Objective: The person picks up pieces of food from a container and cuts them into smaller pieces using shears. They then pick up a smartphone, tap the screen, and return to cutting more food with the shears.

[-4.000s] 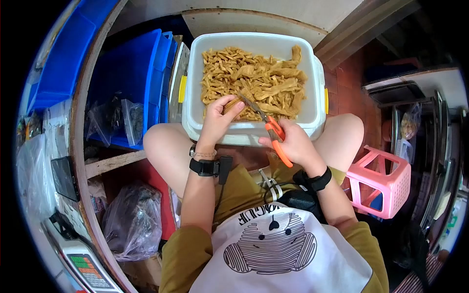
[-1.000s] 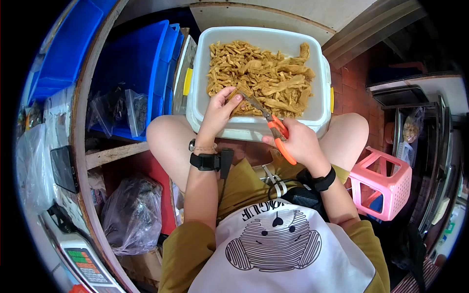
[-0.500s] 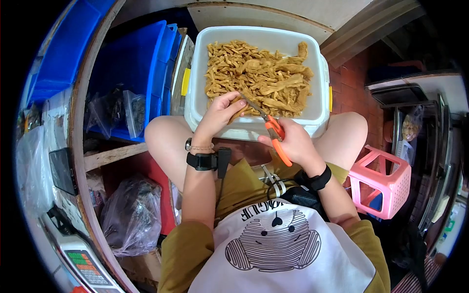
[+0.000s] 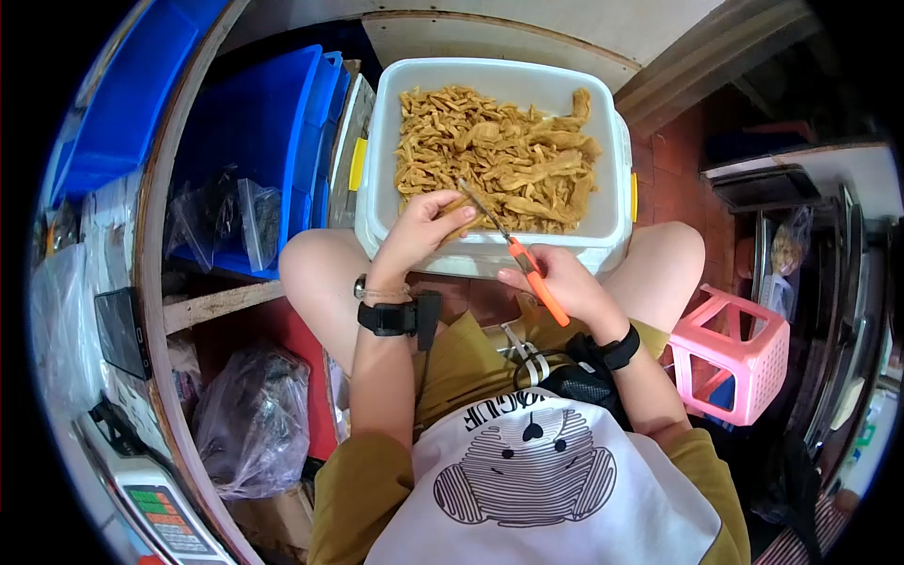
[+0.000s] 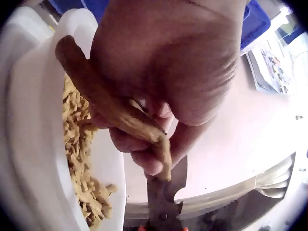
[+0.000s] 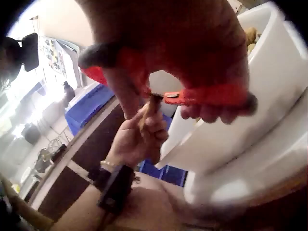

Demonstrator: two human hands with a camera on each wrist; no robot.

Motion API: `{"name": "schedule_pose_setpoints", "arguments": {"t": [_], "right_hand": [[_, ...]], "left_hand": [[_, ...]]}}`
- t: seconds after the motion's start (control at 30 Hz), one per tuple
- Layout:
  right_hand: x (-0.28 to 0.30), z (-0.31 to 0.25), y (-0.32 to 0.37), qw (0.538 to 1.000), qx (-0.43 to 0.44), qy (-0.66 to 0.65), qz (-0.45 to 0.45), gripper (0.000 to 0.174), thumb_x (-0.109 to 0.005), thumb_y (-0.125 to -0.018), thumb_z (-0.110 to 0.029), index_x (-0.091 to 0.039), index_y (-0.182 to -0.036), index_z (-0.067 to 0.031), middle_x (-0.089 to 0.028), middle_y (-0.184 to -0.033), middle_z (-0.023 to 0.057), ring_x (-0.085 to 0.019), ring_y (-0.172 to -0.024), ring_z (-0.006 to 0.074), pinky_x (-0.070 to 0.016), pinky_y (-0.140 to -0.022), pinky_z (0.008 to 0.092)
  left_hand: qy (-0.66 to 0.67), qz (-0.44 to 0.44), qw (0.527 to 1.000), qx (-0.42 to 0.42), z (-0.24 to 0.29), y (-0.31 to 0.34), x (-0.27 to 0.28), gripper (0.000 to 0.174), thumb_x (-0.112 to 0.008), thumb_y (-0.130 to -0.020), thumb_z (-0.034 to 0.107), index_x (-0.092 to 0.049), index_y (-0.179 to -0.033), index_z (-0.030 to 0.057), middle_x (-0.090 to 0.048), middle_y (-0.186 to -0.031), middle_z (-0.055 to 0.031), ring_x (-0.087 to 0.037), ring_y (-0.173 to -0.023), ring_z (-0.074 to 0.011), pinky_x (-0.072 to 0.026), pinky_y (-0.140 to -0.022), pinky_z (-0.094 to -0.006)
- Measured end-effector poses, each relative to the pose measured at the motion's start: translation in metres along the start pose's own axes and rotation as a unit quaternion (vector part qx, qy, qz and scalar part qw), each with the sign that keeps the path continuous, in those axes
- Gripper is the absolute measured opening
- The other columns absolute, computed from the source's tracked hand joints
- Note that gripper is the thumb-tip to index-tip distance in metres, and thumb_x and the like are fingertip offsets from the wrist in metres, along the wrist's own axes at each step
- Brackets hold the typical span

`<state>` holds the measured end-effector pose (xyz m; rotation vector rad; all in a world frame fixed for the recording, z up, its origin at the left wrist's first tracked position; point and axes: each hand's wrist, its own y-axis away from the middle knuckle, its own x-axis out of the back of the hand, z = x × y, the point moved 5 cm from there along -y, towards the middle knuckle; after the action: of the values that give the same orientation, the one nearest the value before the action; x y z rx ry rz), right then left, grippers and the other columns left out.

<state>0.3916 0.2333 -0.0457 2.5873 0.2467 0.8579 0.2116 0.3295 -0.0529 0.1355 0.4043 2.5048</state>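
Note:
In the head view the left hand [image 4: 424,229] pinches a long brown strip above the near rim of a white tub [image 4: 377,188]. That strip [image 5: 115,113] runs across the fingers in the left wrist view, its lower end at the metal blades [image 5: 166,197]. Orange-handled scissors [image 4: 530,268] are gripped by the right hand [image 4: 568,287], their blades pointing to the left hand's fingertips. Spread finger loops [image 6: 207,96] show in the right wrist view. Brown strips [image 4: 508,151], short at the left and longer at the right, lie heaped in the tub.
Blue bins [image 4: 254,141] and a plastic bag [image 4: 254,424] stand on shelving at the left, with a phone [image 4: 122,331] and a scale [image 4: 165,513] beside them. A pink stool [image 4: 744,363] is at the right. The tub stands between the person's bent legs.
Compared with half a second ago, the scissors have turned slightly, with their handles closer together in the head view. The left hand has moved slightly down and still holds a strip.

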Motion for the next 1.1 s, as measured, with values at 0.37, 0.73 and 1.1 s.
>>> {"name": "schedule_pose_setpoints", "arguments": {"t": [0.37,0.73,1.1], "right_hand": [[0.009,0.012,-0.007,0.991,-0.04,0.112,0.057,0.054,-0.068,-0.069,-0.051,-0.059,-0.064,0.0025,-0.057,-0.059,0.0205,-0.057,-0.059,0.0364,-0.0456,-0.057,0.0403],[0.026,-0.005,0.008,0.99,-0.022,0.13,0.052,0.066,-0.067,-0.066,-0.066,-0.057,-0.072,-0.0005,-0.06,-0.068,0.0195,-0.06,-0.07,0.0376,-0.0472,-0.064,0.0413],[0.021,-0.001,0.004,0.992,-0.005,0.127,0.026,0.067,-0.067,-0.066,-0.065,-0.056,-0.072,0.0005,-0.059,-0.068,0.0204,-0.058,-0.071,0.0398,-0.0461,-0.064,0.0427]], "left_hand": [[-0.038,0.084,0.992,-0.083,-0.043,-0.021,0.008,0.018,-0.058,-0.092,0.02,-0.062,-0.096,0.0026,-0.054,-0.07,0.0054,-0.048,-0.06,-0.0017,-0.0367,-0.052,-0.0171],[0.149,0.117,0.981,-0.043,-0.03,-0.012,0.01,0.028,-0.057,-0.092,0.015,-0.05,-0.114,-0.0002,-0.058,-0.092,-0.0025,-0.058,-0.075,-0.0079,-0.0455,-0.059,-0.0211],[0.19,0.029,0.978,-0.084,-0.023,-0.013,0.001,0.016,-0.061,-0.088,0.007,-0.047,-0.093,0.0026,-0.065,-0.089,-0.0098,-0.062,-0.08,-0.0106,-0.0474,-0.064,-0.0206]]}}
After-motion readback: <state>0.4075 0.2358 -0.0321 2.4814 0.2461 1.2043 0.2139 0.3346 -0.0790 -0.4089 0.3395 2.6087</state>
